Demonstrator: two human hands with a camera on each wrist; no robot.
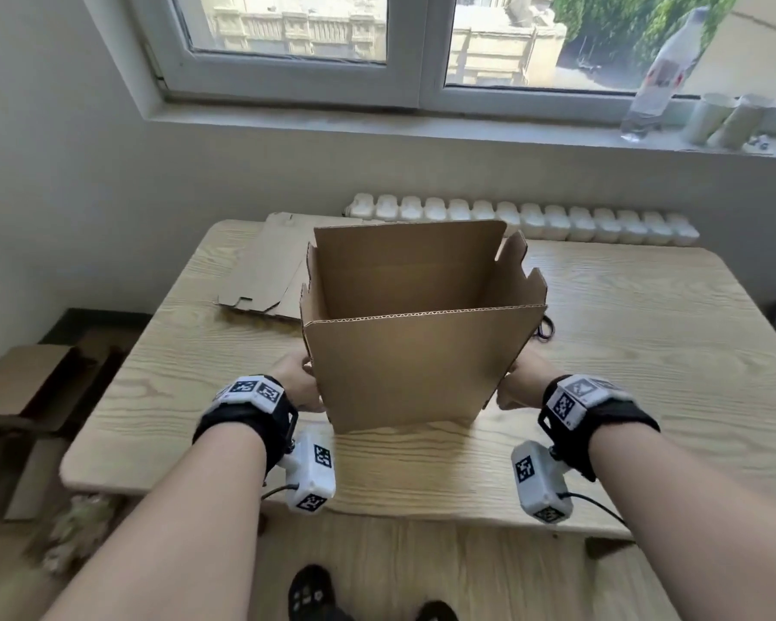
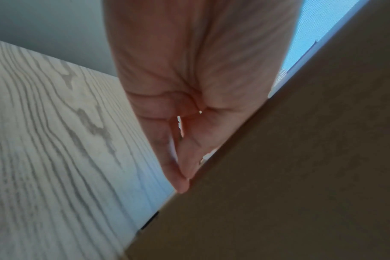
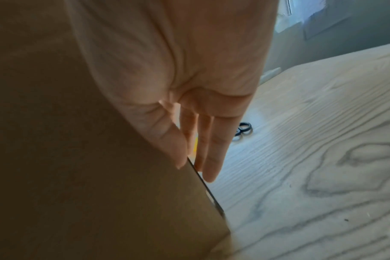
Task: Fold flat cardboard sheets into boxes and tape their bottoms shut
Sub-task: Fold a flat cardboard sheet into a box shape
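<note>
Box held upright between both hands

The box (image 1: 415, 333) stands open-topped on the counter (image 1: 623, 360), between left hand (image 1: 299, 385) and right hand (image 1: 523, 385); straight fingers (image 3: 211, 158) press its sides, equally near

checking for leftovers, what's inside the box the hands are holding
The open box, held at its sides by the left hand and right hand, shows only bare cardboard inner walls. Its near wall hides the bottom, so whatever lies low inside cannot be seen.
</note>
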